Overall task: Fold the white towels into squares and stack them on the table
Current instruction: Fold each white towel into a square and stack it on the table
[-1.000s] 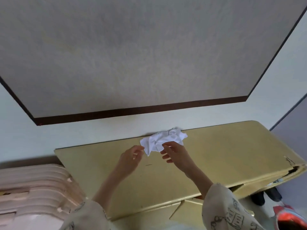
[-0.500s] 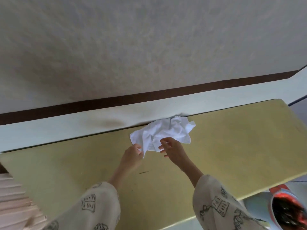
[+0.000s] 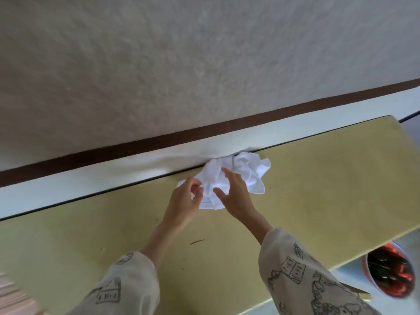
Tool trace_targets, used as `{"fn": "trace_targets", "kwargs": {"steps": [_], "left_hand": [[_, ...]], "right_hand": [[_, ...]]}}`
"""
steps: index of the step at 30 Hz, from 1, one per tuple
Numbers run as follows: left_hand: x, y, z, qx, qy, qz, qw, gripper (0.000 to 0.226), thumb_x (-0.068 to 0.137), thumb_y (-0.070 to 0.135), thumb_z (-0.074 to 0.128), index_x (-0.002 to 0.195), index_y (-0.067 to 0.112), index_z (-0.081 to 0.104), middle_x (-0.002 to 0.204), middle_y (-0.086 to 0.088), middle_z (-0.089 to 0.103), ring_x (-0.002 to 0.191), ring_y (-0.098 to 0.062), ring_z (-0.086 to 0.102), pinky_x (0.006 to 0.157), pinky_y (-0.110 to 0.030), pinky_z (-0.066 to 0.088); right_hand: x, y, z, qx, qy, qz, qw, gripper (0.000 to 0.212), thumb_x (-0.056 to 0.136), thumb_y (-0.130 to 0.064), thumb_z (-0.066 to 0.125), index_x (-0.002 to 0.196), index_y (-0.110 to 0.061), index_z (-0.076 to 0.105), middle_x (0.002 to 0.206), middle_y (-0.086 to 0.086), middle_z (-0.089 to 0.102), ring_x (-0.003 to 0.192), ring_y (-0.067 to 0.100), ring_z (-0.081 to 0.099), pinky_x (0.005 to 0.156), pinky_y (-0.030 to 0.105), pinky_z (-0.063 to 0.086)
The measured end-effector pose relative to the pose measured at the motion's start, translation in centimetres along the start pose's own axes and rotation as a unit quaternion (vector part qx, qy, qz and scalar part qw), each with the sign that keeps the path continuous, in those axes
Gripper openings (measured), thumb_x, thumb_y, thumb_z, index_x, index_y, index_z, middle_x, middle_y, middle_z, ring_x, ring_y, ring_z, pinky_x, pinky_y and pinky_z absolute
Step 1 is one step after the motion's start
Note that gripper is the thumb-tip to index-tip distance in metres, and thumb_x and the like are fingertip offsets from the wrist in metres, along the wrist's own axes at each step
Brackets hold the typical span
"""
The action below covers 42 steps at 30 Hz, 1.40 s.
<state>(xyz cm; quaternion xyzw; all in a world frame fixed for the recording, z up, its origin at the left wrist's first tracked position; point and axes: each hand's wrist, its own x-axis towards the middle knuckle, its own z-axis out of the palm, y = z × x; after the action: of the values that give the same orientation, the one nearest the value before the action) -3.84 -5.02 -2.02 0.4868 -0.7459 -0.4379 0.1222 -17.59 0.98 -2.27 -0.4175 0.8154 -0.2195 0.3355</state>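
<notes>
Status: barely started. One white towel on the yellow table, crumpled in a heap, far side touching the table's back edge where it meets the wall. No flat layer, no crease, no square. No folded stack anywhere in view, and no other towels visible either, so I can't say how many are left to do.

Left hand: at the towel's near-left corner, thumb and fingers curled together on the fabric edge. Looks like a pinch on that corner, though the frame is soft there and the fingertips partly cover the cloth, so treat the grip as probable.

Right hand: fingers extended and spread, lying on top of the towel's middle, thumb out toward the left hand. Not curled round anything, more a flat press or a reach across the heap.

Judgement on step: this is the spread-out stage. Towel needs opening flat first, then folds down to a square, then placement as the base of the stack. All of that is outstanding.

Risk: heap sits hard against the wall, so little room to open it away from the person; probably wants pulling toward the near side, where the table is bare.

Other: patterned sleeves on both arms; a round container with red contents below the table's right end.
</notes>
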Motion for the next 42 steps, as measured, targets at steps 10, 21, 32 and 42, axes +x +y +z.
{"fn": "trace_targets", "kwargs": {"steps": [10,21,32,42], "left_hand": [[-1.3,6.9,-10.3,-0.056,0.08,0.127,0.987,0.007,0.089,0.012,0.058,0.091,0.013,0.064,0.084,0.019,0.061,0.081,0.015,0.054,0.073,0.002,0.034],[-6.8,9.4,-16.8,0.018,0.185,0.098,0.978,0.021,0.091,0.005,0.05,0.104,0.011,0.066,0.099,0.006,0.059,0.092,-0.005,0.049,0.075,-0.009,0.03],[-12.7,9.8,-16.8,0.004,0.253,0.006,0.967,0.012,0.083,0.026,0.066,0.085,0.016,0.059,0.075,0.005,0.057,0.067,-0.01,0.049,0.059,-0.02,0.038],[-19.2,1.6,-8.2,0.051,0.019,-0.094,0.994,0.005,0.083,0.011,0.065,0.082,0.016,0.065,0.074,0.001,0.063,0.068,-0.013,0.056,0.06,-0.019,0.04]], "right_hand": [[-0.6,-5.8,-2.6,-0.078,0.101,-0.092,0.988,0.033,0.091,-0.008,0.048,0.122,-0.012,0.058,0.122,0.006,0.059,0.113,0.024,0.053,0.089,0.021,0.035],[-5.7,-8.9,-10.4,-0.037,0.148,-0.148,0.977,0.025,0.095,-0.025,0.048,0.098,-0.012,0.069,0.09,0.005,0.071,0.082,0.024,0.061,0.066,0.024,0.033],[-11.3,-8.5,-13.8,0.093,0.112,-0.164,0.976,0.018,0.089,-0.02,0.057,0.072,-0.015,0.06,0.062,-0.008,0.056,0.059,0.008,0.048,0.055,0.014,0.035],[-15.6,3.0,-9.2,-0.014,-0.102,-0.087,0.991,0.016,0.092,-0.01,0.052,0.082,-0.013,0.064,0.062,-0.007,0.051,0.063,0.013,0.044,0.054,0.017,0.032]]}}
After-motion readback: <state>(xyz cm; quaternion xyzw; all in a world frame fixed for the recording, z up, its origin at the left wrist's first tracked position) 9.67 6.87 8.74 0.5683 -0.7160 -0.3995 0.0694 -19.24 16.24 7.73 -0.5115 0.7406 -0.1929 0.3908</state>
